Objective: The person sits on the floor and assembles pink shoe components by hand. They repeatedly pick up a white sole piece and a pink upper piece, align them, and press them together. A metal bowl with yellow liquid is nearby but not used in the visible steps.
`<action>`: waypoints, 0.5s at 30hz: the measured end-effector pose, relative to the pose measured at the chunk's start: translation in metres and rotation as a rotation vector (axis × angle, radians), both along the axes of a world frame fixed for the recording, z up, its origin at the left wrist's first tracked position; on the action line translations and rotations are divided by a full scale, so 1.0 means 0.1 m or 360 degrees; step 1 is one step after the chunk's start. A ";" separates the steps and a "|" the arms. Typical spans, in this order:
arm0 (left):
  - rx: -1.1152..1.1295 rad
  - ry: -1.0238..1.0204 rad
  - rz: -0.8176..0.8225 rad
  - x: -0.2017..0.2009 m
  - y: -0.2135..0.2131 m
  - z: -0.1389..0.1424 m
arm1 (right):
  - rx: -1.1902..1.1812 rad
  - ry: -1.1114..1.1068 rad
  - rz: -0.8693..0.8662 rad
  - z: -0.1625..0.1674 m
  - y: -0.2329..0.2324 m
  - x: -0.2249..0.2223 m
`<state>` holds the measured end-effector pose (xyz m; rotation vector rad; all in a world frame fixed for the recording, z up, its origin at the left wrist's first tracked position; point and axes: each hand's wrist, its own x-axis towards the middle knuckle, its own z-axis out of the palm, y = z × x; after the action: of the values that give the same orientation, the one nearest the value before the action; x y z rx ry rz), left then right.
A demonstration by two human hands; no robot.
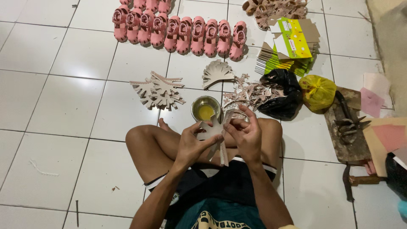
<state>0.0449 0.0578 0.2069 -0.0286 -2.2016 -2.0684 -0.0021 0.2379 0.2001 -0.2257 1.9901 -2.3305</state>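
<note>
I sit cross-legged on a white tiled floor. My left hand point(191, 144) and my right hand point(246, 135) both grip a pale cut-out piece with slotted strips point(217, 132), held over my lap; a long strip of it hangs down between my hands. Just beyond my fingers stands a small metal bowl of yellow glue point(205, 108). To the bowl's left lies a pile of similar cut-out pieces point(159, 91), another fanned stack point(217, 72) behind it, and a loose heap point(250, 93) to its right.
A row of small pink sandals point(180, 30) lies at the far side. Flattened yellow-green boxes point(290, 44), a black bag point(282, 93), a yellow bag point(317, 91), a wooden board with metal tools point(347, 127), a hammer point(360, 180) and pink sheets point(388, 135) are at right.
</note>
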 end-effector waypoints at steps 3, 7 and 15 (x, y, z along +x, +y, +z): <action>-0.0173 -0.0143 0.0003 0.03 -0.04 0.01 | -0.0003 0.0134 0.0014 0.01 0.07 -0.09; -0.0097 -0.0249 -0.0097 0.07 -0.10 -0.05 | 0.0055 0.0113 -0.0006 -0.01 0.19 -0.20; 0.0437 -0.0427 0.0101 0.09 -0.08 -0.26 | -0.0304 -0.0014 -0.0001 -0.07 0.04 -0.31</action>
<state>0.0538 0.0499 0.1811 0.3579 -1.9943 -2.4399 -0.0331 0.2423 0.1935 -0.2242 1.7636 -2.5176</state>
